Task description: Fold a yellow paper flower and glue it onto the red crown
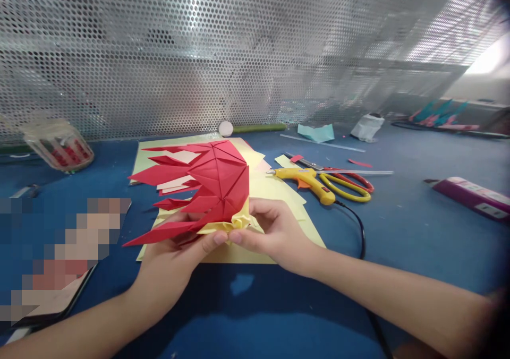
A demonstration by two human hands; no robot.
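A red folded-paper origami model [223,178] with several long pointed spikes is held up over a stack of paper. Its spikes point left. Along its lower edge sits a small yellow folded-paper piece [240,221]. My left hand [175,258] supports the model from below, its thumb pressed near the yellow piece and its other fingers partly hidden behind the spikes. From the right, my right hand [274,234] pinches the yellow piece at the model's lower corner, thumb tip close to the left thumb.
Pale yellow sheets [314,237] lie beneath. Right of them are a yellow glue gun [305,181] with a black cord, scissors [350,186] and a purple box-like object [474,197]. A jar [59,146] stands left. Perforated metal [223,56] rises behind.
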